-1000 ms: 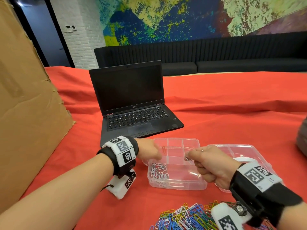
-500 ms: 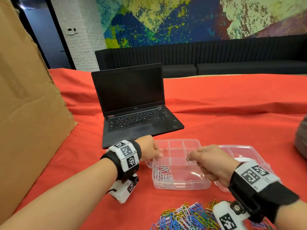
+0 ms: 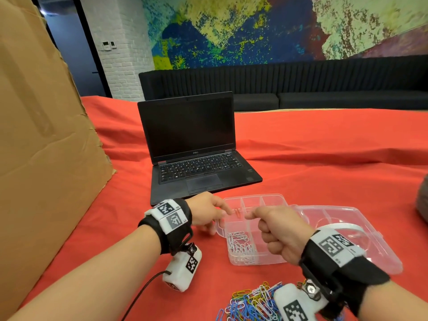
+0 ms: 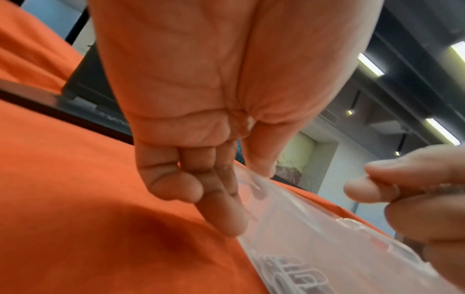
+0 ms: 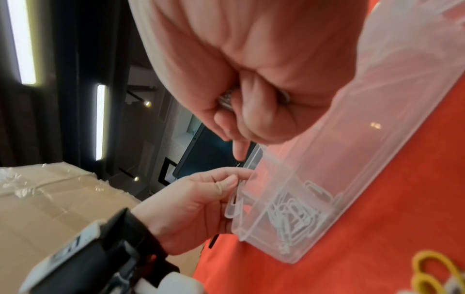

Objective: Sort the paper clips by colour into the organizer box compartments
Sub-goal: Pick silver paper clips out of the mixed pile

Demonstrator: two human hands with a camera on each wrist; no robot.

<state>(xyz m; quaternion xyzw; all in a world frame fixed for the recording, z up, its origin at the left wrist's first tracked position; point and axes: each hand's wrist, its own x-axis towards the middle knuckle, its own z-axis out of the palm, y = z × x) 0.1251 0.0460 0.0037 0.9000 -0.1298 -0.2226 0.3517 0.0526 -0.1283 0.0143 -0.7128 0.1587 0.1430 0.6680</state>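
Note:
The clear organizer box [image 3: 254,260] stands on the red cloth with its lid [image 3: 347,218] folded open to the right. Several white clips [image 3: 240,246] fill its near-left compartment, and one red clip [image 3: 237,212] lies in the far-left one. My left hand [image 3: 221,212] pinches the box's left rim between thumb and forefinger [image 5: 246,175]. My right hand [image 3: 250,215] hovers over the box's middle with its fingers curled and the thumb pressed to the forefinger in a pinch. The clip in that pinch is almost hidden. The pile of mixed coloured clips [image 3: 250,302] lies near me.
An open black laptop [image 3: 194,158] sits just behind the box. A large cardboard sheet [image 3: 41,135] leans along the left side. A grey object [image 3: 422,205] shows at the right edge. Red cloth stretches far to the right and back.
My right hand has moved left and slightly away from me over the box, still pinched. The left hand stays on the box's left rim. The box has not moved.

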